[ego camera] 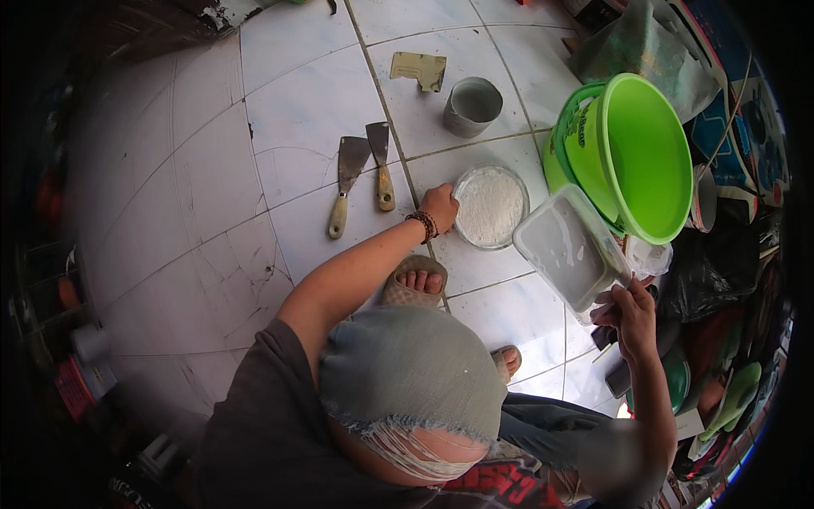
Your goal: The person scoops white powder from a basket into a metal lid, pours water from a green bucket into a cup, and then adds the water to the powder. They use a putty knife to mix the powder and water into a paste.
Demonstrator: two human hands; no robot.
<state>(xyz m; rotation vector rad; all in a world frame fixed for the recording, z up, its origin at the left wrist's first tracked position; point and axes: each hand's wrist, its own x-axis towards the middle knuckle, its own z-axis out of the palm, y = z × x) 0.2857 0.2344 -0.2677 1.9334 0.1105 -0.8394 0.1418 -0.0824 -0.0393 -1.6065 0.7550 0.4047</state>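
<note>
My left hand (pixel 440 207) grips the left side of a round clear tub (pixel 490 207) that holds white powder. The tub rests on the tiled floor. In my right hand (pixel 628 312) is a rectangular translucent plastic container (pixel 566 245), held by its near right end and tilted beside the tub. Its inside has a wet-looking shine; I cannot tell how much liquid it holds. Left of the tub lie two putty knives, a wide one (pixel 348 181) and a narrower one (pixel 382 168), both with worn wooden handles. Behind the tub stands a grey cylindrical cup (pixel 472 107).
Green plastic basins (pixel 645 159) stand tilted at the right, close to the container. A torn piece of card (pixel 420 69) lies beyond the cup. Bags, a black plastic bag (pixel 715 273) and clutter line the right edge. My sandalled foot (pixel 416 280) is below my left wrist.
</note>
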